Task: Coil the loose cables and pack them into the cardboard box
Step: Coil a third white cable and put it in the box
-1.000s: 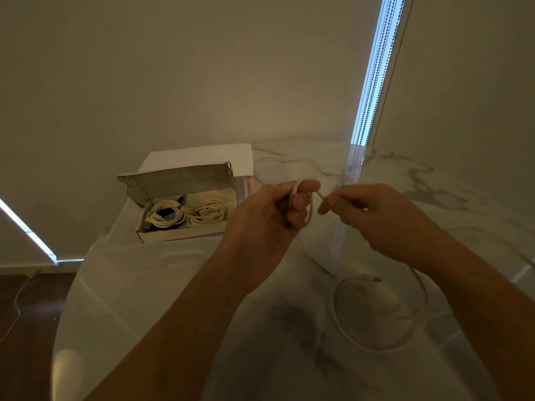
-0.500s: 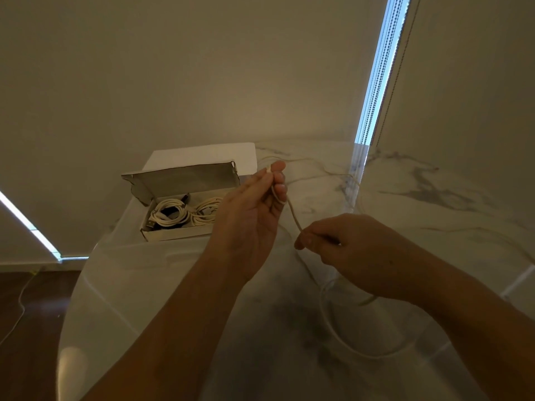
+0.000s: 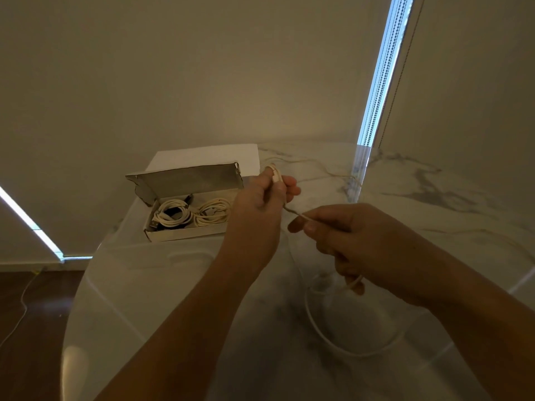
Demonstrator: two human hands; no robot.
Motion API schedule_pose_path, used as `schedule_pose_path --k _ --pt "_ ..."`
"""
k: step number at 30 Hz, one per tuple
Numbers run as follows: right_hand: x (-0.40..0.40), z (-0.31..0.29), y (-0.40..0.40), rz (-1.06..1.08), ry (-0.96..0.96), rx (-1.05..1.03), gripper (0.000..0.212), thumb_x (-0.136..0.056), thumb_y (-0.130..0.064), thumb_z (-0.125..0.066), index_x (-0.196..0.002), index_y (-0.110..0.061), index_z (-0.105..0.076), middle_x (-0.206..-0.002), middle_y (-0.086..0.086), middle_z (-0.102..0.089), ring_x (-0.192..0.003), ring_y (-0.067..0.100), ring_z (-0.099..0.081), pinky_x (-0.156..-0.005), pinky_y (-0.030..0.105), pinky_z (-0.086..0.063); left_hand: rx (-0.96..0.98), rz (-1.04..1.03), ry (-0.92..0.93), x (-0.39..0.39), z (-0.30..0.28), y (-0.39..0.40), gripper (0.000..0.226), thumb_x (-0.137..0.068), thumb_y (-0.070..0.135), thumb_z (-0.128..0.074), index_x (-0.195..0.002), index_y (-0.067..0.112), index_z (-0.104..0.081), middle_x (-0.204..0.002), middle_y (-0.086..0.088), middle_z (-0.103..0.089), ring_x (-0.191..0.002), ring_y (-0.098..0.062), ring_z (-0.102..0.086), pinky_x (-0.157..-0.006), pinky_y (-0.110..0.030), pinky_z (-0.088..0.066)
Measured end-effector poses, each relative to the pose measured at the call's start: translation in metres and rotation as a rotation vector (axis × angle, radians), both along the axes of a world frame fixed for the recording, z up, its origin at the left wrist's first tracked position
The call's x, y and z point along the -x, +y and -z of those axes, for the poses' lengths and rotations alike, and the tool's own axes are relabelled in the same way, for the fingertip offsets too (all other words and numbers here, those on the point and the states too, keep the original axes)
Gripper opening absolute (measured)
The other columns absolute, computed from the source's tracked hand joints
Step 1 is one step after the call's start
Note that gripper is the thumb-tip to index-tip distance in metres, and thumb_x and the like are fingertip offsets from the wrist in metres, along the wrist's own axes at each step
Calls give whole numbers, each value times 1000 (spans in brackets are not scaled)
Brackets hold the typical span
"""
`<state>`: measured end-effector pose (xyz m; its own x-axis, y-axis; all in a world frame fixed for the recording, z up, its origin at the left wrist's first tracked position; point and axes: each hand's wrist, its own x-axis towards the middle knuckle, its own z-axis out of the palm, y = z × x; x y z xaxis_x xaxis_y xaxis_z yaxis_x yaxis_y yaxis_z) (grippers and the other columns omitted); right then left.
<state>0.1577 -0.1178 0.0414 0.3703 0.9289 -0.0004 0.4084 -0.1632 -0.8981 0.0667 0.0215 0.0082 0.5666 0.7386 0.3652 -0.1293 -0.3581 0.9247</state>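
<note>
My left hand (image 3: 262,201) pinches one end of a white cable (image 3: 324,334) above the marble table, its plug sticking up past the fingertips. My right hand (image 3: 344,235) grips the same cable a short way along, lower and to the right. The rest of the cable hangs from my right hand and lies in a wide loop on the table. The open cardboard box (image 3: 185,234) stands left of my left hand, lid tilted up, with two coiled white cables (image 3: 191,217) inside.
A white sheet (image 3: 208,156) lies behind the box. Another thin cable (image 3: 318,166) trails across the far tabletop. The table's rounded edge (image 3: 72,314) drops to a dark floor on the left. Blinds and a bright window gap (image 3: 382,70) stand behind.
My hands were close together with the cable looped at my left fingers. My right hand has since slid down and right along the cable, drawing it taut, while my left hand has stayed raised.
</note>
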Motion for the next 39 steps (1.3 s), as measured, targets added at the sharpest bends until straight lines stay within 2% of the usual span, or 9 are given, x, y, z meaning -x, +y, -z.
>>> schedule_pose_path --k 4,11,15,20,22,25,30,33,39 --pt "-9 -5 -3 91 -169 -74 19 -95 -39 -59 -88 -34 -76 -55 -5 -51 -41 4 -43 -43 15 -38 -164 54 229 2 2 -4 22 -105 18 -45 -109 12 -66 -92 6 -67 -84 2 -64 -71 -8 -48" --pt "-32 -10 -8 212 -733 -201 17 -78 -52 -68 -80 -35 -71 -71 -18 -63 -69 -6 -57 -56 8 -37 -88 243 289 7 -10 -11 28 -102 12 -45 -97 9 -73 -75 -8 -68 -63 -9 -59 -68 -27 -53" --pt "-43 -11 -11 177 -898 -279 28 -85 -49 -59 -92 -26 -74 -80 -8 -65 -71 9 -58 -64 29 -50 53 345 251 10 -16 -13 36 -104 15 -41 -101 2 -74 -70 -10 -61 -61 -12 -53 -61 -22 -47" --pt "-50 -3 -6 168 -958 -353 33 -93 -43 -51 -103 -22 -74 -87 -4 -62 -73 12 -54 -66 15 -40 124 435 184 10 -13 -10 31 -101 27 -52 -100 8 -76 -68 -3 -52 -65 -18 -46 -80 -43 -49" --pt "-51 0 -4 179 -953 -344 33 -94 -41 -50 -108 -22 -74 -91 -3 -63 -76 13 -56 -68 14 -40 163 456 152 10 -11 -9 26 -100 26 -56 -97 11 -77 -69 -5 -48 -67 -21 -43 -89 -45 -51" --pt "-49 4 -1 213 -840 -320 31 -95 -40 -49 -111 -26 -72 -95 -5 -64 -76 8 -60 -68 14 -45 286 477 77 10 -10 -11 27 -99 20 -55 -102 2 -75 -73 -9 -45 -65 -16 -40 -70 -23 -45" --pt "-39 11 8 242 -291 -309 15 -99 -23 -57 -103 -26 -70 -78 -9 -63 -53 13 -62 -56 31 -59 541 596 -65 7 -9 -8 31 -95 23 -55 -104 -3 -70 -70 -4 -48 -62 -8 -41 -58 -17 -39" --pt "-35 9 8 235 -76 -292 13 -97 -29 -59 -97 -29 -72 -71 -2 -57 -44 8 -47 -44 25 -44 692 705 -183 6 -9 -4 28 -100 22 -49 -102 0 -67 -69 2 -46 -59 -5 -40 -57 -17 -37" --pt "-32 12 8 265 -132 -234 20 -97 -38 -55 -100 -38 -75 -60 -5 -51 -44 5 -41 -44 17 -37 864 778 -394 6 -9 2 27 -102 23 -47 -108 4 -65 -72 5 -48 -59 -4 -45 -59 -16 -39"
